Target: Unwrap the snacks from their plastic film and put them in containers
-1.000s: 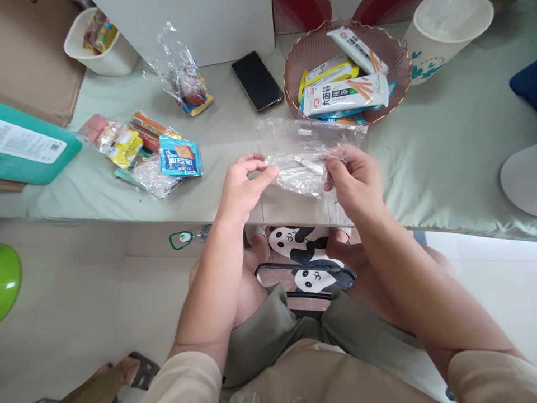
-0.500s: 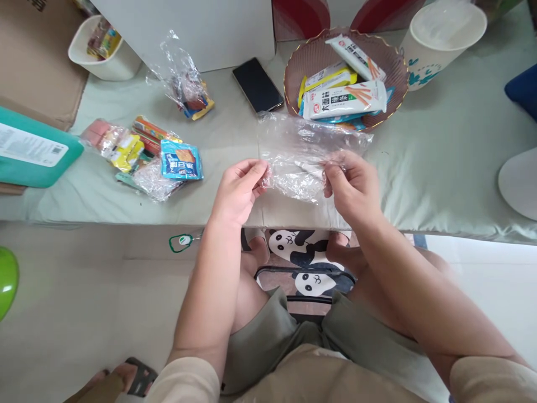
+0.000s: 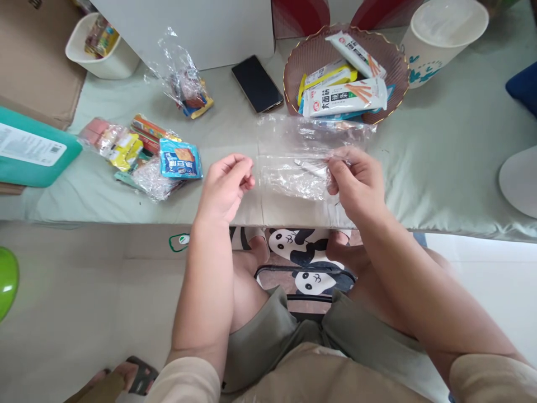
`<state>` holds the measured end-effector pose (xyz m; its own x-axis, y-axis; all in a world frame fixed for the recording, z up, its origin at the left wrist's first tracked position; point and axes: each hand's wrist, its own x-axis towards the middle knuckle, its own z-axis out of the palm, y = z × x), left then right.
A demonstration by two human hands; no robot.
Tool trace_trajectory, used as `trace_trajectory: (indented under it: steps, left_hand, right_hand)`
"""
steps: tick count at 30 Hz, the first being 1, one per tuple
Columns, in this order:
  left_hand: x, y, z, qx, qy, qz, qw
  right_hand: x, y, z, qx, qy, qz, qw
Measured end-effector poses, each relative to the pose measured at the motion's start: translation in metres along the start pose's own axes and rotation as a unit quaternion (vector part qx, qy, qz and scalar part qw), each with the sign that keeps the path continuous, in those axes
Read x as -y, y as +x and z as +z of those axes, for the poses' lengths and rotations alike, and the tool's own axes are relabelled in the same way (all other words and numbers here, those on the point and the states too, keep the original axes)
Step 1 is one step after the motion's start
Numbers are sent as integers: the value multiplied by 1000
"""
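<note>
A clear plastic bag [image 3: 293,182] hangs over the front part of the table, its right edge pinched between the thumb and fingers of my right hand [image 3: 356,182]. My left hand [image 3: 226,187] is just left of the bag, apart from it, fingers curled against the thumb with nothing visible in them. Behind the bag stands a pinkish ribbed bowl [image 3: 293,61] with a gold rim, holding several snack packets, among them a white snack packet [image 3: 344,98] on top. The bag's far edge reaches the front of the bowl.
Left of my hands lie a blue snack packet [image 3: 181,158] and a pile of other wrapped snacks. Farther back are a snack-filled clear bag [image 3: 187,84], a phone [image 3: 257,84], a white tub [image 3: 113,67] and a paper bucket [image 3: 444,45]. A teal box [image 3: 37,148] stands at left.
My left hand has let go of the clear bag and moved left, away from it. My right hand keeps its pinch, and the bag hangs flatter.
</note>
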<state>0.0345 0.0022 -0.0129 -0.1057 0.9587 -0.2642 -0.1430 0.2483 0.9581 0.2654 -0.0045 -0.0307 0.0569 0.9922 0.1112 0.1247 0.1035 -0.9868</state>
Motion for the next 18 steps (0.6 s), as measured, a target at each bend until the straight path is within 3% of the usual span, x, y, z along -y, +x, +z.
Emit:
trace_trajectory:
  steps: [6,18]
  left_hand:
    - [1,-3,9,68,-29,-98,992]
    - [-2,-4,13,70,-62,-66,993]
  right_hand:
    - [2,-3,2,13,-14,-3,1000]
    - [-1,0,-2,-4,-15,-37,999]
